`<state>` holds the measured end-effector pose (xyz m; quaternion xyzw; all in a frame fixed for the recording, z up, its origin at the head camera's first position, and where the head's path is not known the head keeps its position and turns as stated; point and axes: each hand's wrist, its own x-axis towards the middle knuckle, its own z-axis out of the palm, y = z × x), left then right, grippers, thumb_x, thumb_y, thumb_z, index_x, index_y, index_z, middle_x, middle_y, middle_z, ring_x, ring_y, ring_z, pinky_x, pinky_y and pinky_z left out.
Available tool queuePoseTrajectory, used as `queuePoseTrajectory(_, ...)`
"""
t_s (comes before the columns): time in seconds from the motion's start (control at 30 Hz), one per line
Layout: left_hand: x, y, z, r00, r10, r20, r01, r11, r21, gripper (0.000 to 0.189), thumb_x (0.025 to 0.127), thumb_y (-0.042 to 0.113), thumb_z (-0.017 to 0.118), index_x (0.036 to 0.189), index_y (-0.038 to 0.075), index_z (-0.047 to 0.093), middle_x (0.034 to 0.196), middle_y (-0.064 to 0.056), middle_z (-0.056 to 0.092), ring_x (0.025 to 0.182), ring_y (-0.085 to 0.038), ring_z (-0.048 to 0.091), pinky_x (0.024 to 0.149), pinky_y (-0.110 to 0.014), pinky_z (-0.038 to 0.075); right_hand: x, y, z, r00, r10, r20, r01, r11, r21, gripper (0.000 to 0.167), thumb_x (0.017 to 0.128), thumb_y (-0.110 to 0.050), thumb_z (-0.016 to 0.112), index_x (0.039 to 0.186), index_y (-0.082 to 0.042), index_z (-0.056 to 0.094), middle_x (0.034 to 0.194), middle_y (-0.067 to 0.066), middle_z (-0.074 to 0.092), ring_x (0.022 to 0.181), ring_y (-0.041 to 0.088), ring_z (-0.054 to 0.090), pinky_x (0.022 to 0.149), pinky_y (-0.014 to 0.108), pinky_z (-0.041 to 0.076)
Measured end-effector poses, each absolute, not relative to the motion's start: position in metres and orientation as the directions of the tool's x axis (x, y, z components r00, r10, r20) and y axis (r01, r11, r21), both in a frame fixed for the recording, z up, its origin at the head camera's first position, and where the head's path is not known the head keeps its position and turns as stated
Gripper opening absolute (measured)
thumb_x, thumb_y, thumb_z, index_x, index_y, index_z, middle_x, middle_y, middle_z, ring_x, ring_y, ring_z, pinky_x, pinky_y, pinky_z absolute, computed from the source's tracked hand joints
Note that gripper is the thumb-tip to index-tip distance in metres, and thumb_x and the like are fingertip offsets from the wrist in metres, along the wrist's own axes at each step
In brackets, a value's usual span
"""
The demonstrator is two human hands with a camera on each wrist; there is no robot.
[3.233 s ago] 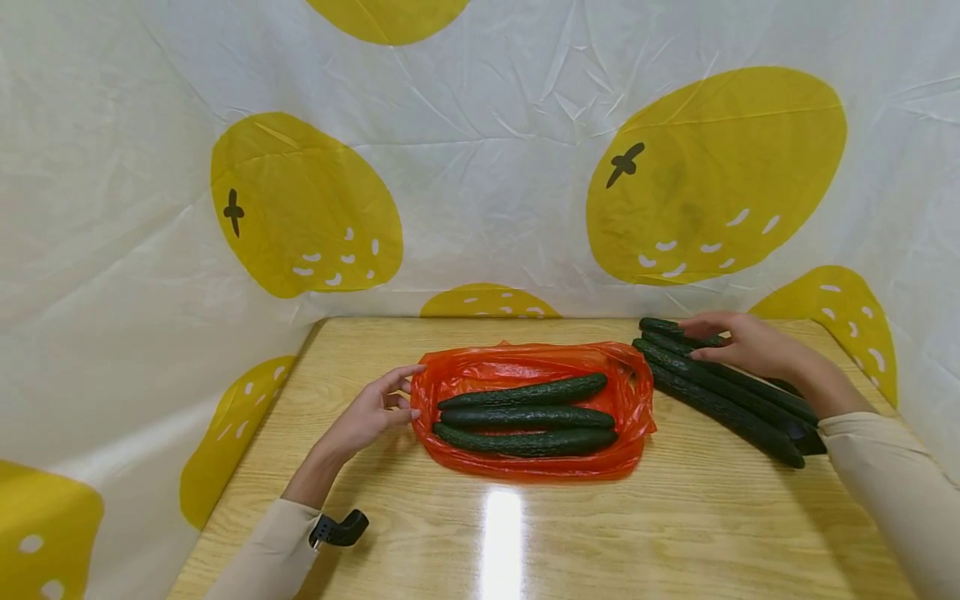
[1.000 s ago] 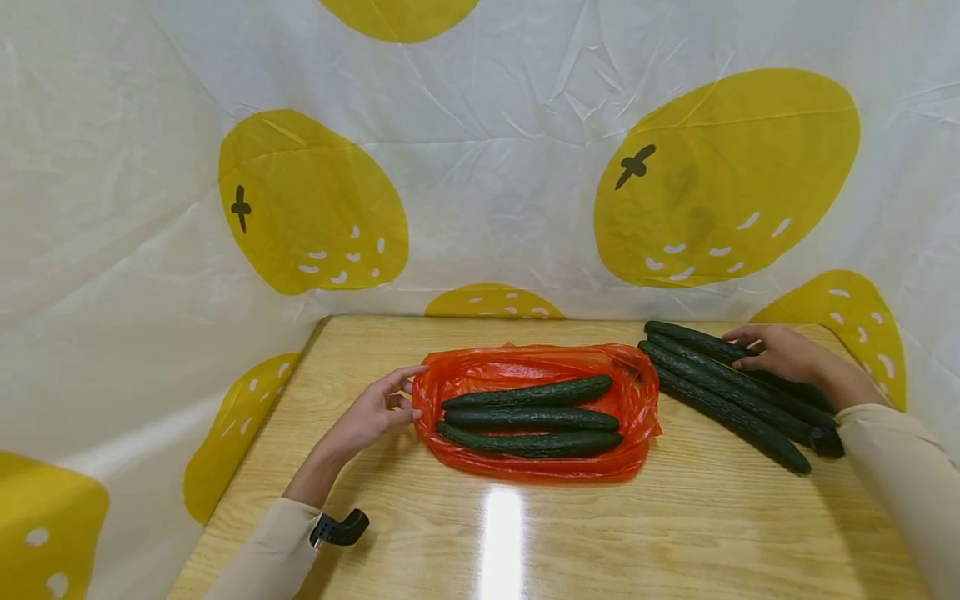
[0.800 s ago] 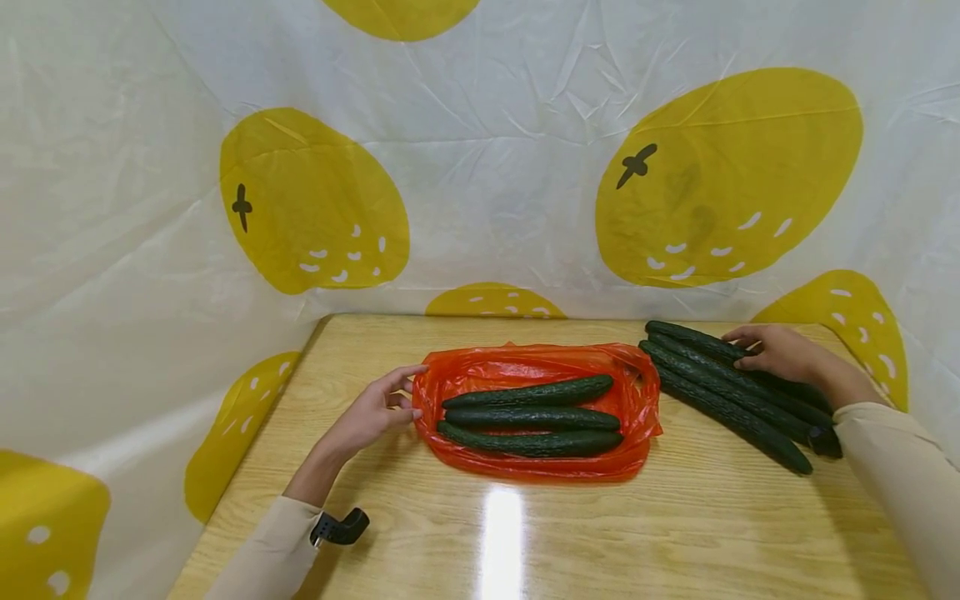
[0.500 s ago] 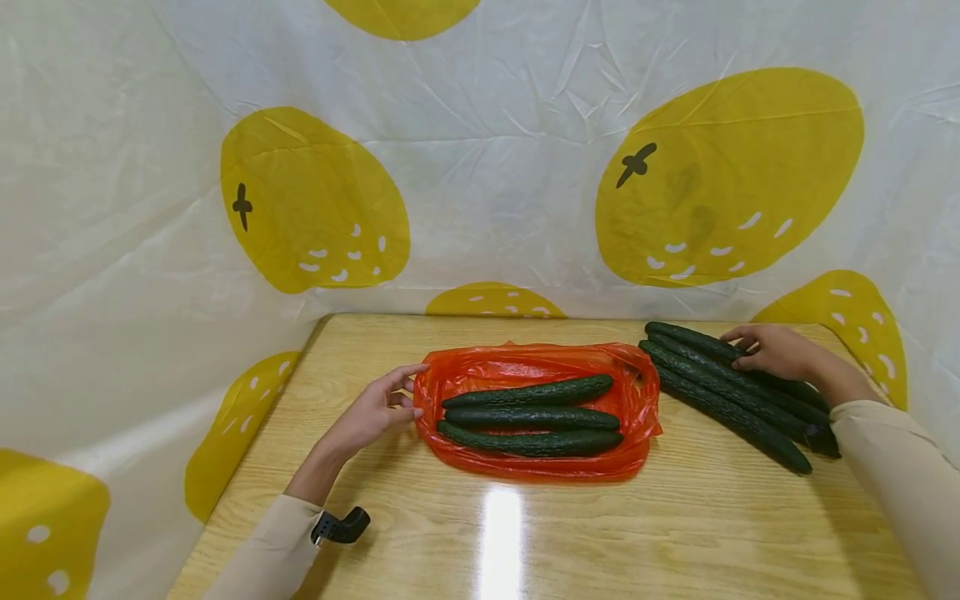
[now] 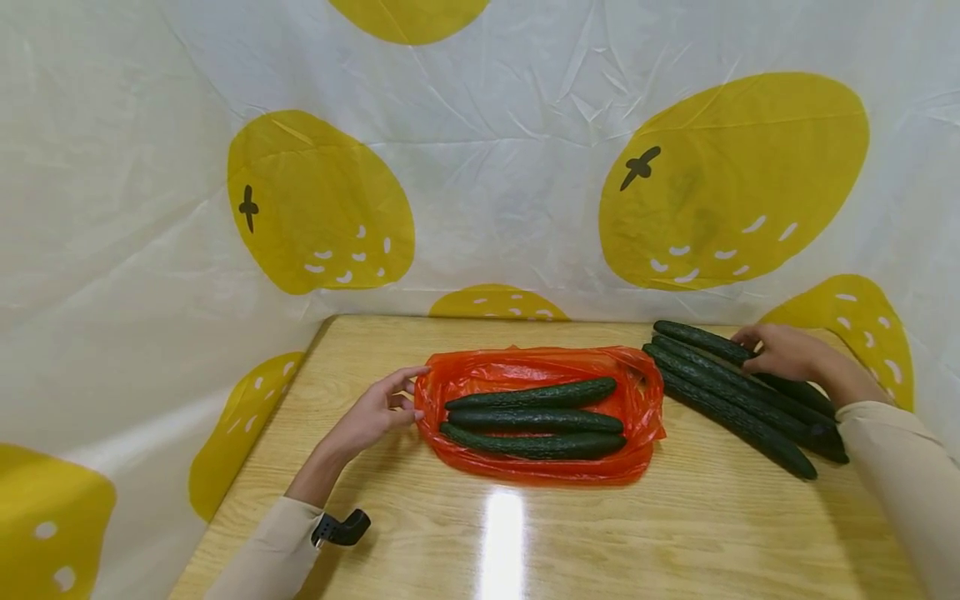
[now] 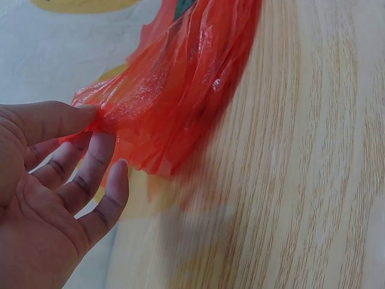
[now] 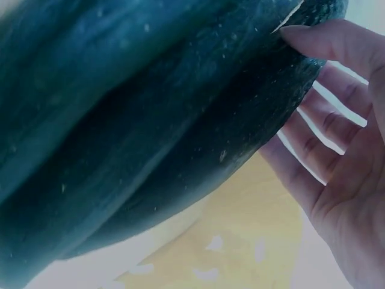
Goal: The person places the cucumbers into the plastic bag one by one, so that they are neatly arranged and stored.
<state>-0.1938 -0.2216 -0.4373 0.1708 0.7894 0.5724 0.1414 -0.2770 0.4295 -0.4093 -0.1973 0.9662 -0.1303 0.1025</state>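
In the head view, an open red plastic bag [image 5: 540,475] lies on the table with three dark green cucumbers [image 5: 536,420] side by side in it. My left hand [image 5: 372,414] pinches the bag's left rim; the left wrist view shows its thumb and fingers on the crumpled red plastic [image 6: 174,90]. Over at the right, several more cucumbers [image 5: 738,417] lie slanted in a row beside the bag. My right hand [image 5: 791,354] grips the farthest cucumber [image 5: 697,335] around its middle. From the right wrist, its thumb lies on one side of that cucumber [image 7: 240,114], the fingers round the other.
The wooden table [image 5: 600,542] carries a bright glare streak in front of the bag. A white curtain [image 5: 495,208] with yellow fruit prints stands at the back and sides. A black strap [image 5: 341,527] sits at the left sleeve.
Since the oldest frame, my right hand has shifted rightward along the far cucumber, from near its end to its middle. The left hand has stayed at the bag's rim.
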Motion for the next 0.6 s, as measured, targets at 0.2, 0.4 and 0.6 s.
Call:
queuePoseTrajectory(0.2, -0.195, -0.221, -0.438, -0.900, 0.435, -0.025, 0.111, 0.285, 0.952, 0.066, 0.092, -0.006, 0.068, 0.152, 0.006, 0.044, 0.118, -0.021, 0.049, 0.091, -0.025, 0.063, 0.077, -0.036, 0.060, -0.273, 0.430, -0.404, -0.897, -0.428, -0.112, -0.379, 0.875, -0.301, 0.046, 0.089, -0.012, 0.075, 0.125, 0.013, 0.060, 0.108, 0.024, 0.068, 0.099, 0.042, 0.065, 0.082, 0.058, 0.054)
queuePoseTrajectory(0.4, -0.195, -0.219, -0.437, -0.901, 0.434, -0.027, 0.107, 0.282, 0.954, 0.066, 0.092, -0.006, 0.068, 0.153, 0.006, 0.043, 0.119, -0.021, 0.049, 0.092, -0.026, 0.062, 0.077, -0.035, 0.059, -0.269, 0.425, -0.396, -0.890, -0.446, -0.098, -0.396, 0.861, -0.319, 0.047, 0.090, -0.012, 0.075, 0.128, 0.009, 0.059, 0.113, 0.026, 0.068, 0.103, 0.044, 0.065, 0.083, 0.057, 0.054)
queuePoseTrajectory(0.6, -0.194, -0.217, -0.435, -0.900, 0.435, -0.027, 0.109, 0.284, 0.953, 0.067, 0.093, -0.006, 0.068, 0.153, 0.005, 0.042, 0.119, -0.023, 0.049, 0.092, -0.027, 0.063, 0.078, -0.036, 0.060, -0.263, 0.414, -0.384, -0.881, -0.463, -0.097, -0.410, 0.850, -0.332, 0.047, 0.090, -0.014, 0.076, 0.130, 0.005, 0.059, 0.115, 0.023, 0.068, 0.104, 0.041, 0.065, 0.082, 0.056, 0.054)
